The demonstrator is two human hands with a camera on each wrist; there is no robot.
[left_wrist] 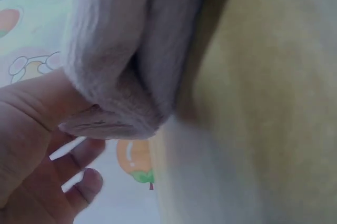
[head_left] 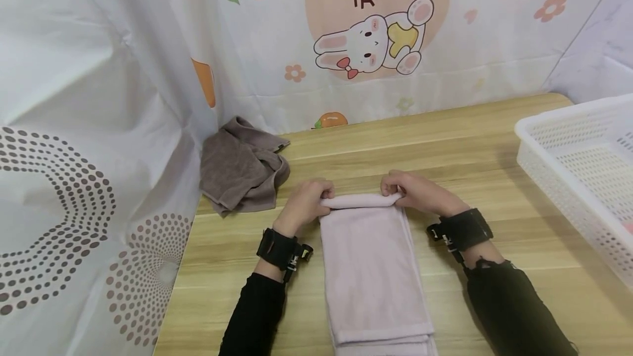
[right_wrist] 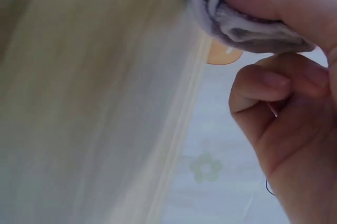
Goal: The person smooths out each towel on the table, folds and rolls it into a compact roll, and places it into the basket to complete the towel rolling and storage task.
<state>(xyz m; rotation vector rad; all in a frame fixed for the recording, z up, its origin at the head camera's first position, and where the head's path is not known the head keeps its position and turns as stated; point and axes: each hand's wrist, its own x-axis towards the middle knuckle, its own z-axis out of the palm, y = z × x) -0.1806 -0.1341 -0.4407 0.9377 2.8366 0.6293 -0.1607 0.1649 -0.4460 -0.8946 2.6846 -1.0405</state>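
Observation:
A pale pink towel (head_left: 373, 273) lies folded in a long strip on the table, its far end turned over into a thick roll. At the roll's left end my left hand (head_left: 307, 202) pinches the cloth between thumb and fingers. My right hand (head_left: 420, 191) grips the other end of the roll, fingers curled. In the left wrist view, the thumb of the left hand (left_wrist: 31, 129) presses against the folded towel (left_wrist: 116, 39). Seen from the right wrist, the thumb of the right hand (right_wrist: 295, 113) is tucked into the layers of the towel (right_wrist: 210, 8).
A crumpled grey-brown towel (head_left: 242, 166) lies at the table's far left corner. On the right stands a white perforated plastic basket (head_left: 559, 163). A printed curtain (head_left: 267, 48) hangs along the back edge of the wooden table (head_left: 475, 147), and another sheet covers the left side.

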